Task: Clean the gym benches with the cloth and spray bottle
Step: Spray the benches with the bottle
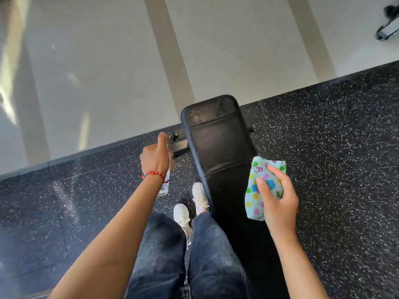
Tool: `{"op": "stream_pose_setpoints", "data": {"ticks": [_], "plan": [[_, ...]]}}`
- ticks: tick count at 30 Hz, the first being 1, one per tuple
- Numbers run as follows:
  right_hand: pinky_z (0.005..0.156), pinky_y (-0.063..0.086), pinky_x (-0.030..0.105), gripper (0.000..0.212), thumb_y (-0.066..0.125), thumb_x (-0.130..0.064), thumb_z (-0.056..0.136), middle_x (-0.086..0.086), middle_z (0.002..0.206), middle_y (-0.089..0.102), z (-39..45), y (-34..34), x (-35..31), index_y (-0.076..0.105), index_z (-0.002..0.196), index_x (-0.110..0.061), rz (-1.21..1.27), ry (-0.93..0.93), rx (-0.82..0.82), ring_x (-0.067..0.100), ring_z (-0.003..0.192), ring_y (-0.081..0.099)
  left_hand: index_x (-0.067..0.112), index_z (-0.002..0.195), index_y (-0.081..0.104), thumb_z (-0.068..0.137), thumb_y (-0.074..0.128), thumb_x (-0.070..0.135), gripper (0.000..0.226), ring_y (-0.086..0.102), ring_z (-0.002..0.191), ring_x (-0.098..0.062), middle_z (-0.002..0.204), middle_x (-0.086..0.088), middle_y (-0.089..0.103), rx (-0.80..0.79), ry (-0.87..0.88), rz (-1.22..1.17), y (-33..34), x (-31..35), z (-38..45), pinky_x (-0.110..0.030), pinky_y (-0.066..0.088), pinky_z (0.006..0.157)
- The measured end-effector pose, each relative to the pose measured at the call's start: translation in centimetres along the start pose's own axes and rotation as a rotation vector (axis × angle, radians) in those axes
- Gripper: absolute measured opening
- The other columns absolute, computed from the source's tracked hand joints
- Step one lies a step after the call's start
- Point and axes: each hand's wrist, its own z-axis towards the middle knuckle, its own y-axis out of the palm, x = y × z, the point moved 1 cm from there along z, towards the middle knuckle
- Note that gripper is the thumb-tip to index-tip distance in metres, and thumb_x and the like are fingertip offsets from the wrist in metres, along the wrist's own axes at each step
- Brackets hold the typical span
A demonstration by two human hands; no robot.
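A black padded gym bench [218, 143] runs away from me down the middle of the head view, with fine droplets on its far end. My left hand [154, 157] grips a clear spray bottle [164, 186] left of the bench, thumb up on its top; only the bottle's lower part shows below my wrist. My right hand [277, 195] holds a folded light-blue cloth [259, 188] with coloured patches over the bench's right edge, a little above the pad.
My legs in dark jeans and white shoes [190, 208] stand against the bench's left side. Black speckled rubber flooring [334, 147] surrounds the bench. Pale smooth floor [108, 72] lies beyond it. A piece of gym equipment [388, 24] sits at the top right.
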Motion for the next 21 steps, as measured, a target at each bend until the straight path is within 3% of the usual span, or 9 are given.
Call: {"op": "stream_pose_setpoints", "data": {"ticks": [2,5,7,10,15,18,21], "plan": [[0.067,0.049,0.008,0.028,0.067,-0.023,0.082,-0.027,0.101,0.060,0.6,1.1,-0.9,0.060,0.101,-0.043,-0.007,-0.012,-0.033,-0.009,0.092,0.060,0.024,0.035,0.025,0.088,0.044,0.048,0.061,0.023,0.033,-0.008,0.029,0.008,0.028,0.041,-0.017,-0.039,-1.1,0.0,0.4,-0.027,0.020,0.045],[0.070,0.047,0.005,0.031,0.067,-0.017,0.083,-0.025,0.102,0.059,1.3,3.7,-2.5,0.060,0.101,-0.041,-0.039,-0.069,-0.078,-0.013,0.091,0.058,0.013,0.039,0.038,0.090,0.041,0.050,0.063,0.033,0.039,-0.014,0.035,0.007,0.038,0.085,-0.032,-0.109,-3.9,-0.5,1.1,-0.028,0.027,0.045],[0.071,0.044,0.003,0.032,0.067,-0.012,0.083,-0.024,0.103,0.058,1.4,6.0,-3.6,0.059,0.101,-0.038,-0.057,-0.112,-0.118,-0.016,0.089,0.056,0.007,0.043,0.044,0.092,0.041,0.048,0.063,0.039,0.037,-0.008,0.035,0.007,0.044,0.102,-0.049,-0.178,-6.4,-1.2,1.6,-0.024,0.033,0.043],[0.071,0.046,0.004,0.030,0.066,-0.011,0.083,-0.023,0.104,0.058,0.9,10.4,-5.2,0.060,0.103,-0.033,-0.071,-0.149,-0.219,-0.015,0.089,0.056,0.017,0.042,0.029,0.094,0.043,0.040,0.059,0.028,0.030,-0.004,0.029,0.008,0.032,0.171,-0.049,-0.246,-10.8,-2.2,2.1,-0.018,0.025,0.035],[0.067,0.045,0.003,0.028,0.066,-0.011,0.083,-0.023,0.103,0.057,-1.8,19.7,-7.6,0.060,0.106,-0.027,-0.101,-0.227,-0.389,-0.016,0.090,0.056,0.022,0.031,0.037,0.095,0.045,0.031,0.066,0.037,0.026,0.001,0.025,0.008,0.041,0.290,-0.077,-0.373,-18.7,-5.3,3.6,-0.009,0.027,0.031],[0.069,0.046,0.004,0.029,0.067,-0.015,0.083,-0.022,0.103,0.058,-4.5,26.1,-8.8,0.059,0.102,-0.036,-0.141,-0.255,-0.477,-0.014,0.089,0.057,0.023,0.030,0.043,0.094,0.046,0.034,0.065,0.041,0.032,-0.003,0.031,0.007,0.046,0.303,-0.120,-0.466,-23.9,-8.1,4.9,-0.016,0.034,0.037],[0.070,0.050,0.012,0.030,0.068,-0.018,0.082,-0.022,0.102,0.059,-7.8,32.7,-9.8,0.059,0.096,-0.044,-0.170,-0.268,-0.569,-0.005,0.091,0.060,0.021,0.032,0.046,0.094,0.045,0.035,0.064,0.036,0.032,0.000,0.033,0.008,0.044,0.354,-0.113,-0.472,-29.3,-10.9,6.4,-0.013,0.028,0.035]]}}
